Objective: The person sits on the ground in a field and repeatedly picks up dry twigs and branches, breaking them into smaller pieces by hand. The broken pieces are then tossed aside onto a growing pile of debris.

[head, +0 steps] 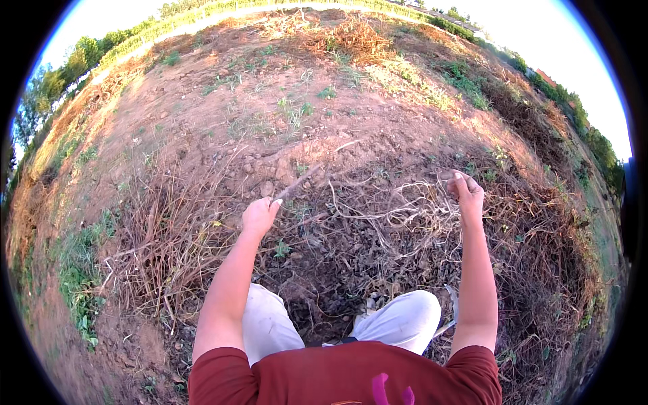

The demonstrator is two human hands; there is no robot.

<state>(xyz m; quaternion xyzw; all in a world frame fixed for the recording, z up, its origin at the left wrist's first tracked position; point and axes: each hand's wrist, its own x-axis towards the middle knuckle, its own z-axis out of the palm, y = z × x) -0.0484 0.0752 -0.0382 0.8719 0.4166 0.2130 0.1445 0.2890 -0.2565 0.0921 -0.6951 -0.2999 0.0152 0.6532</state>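
Note:
My left hand [260, 217] is closed around a thin dry stick [299, 183], which points up and to the right from the fist. My right hand [467, 195] is raised to the right, its thumb and fingers pinched together beside a tangle of pale dry vines [420, 210]. Whether a strand lies between those fingers I cannot tell. Between and below my hands lies a dark mat of withered leaves and stems [344, 253], in front of my knees.
Left of my left arm is a heap of dry brown stalks [162, 243], with green weeds [81, 283] beyond it. More dry vines [547, 243] are piled at the right. Bare reddish soil [202, 106] with small clods slopes away ahead, towards a brush heap [354, 38].

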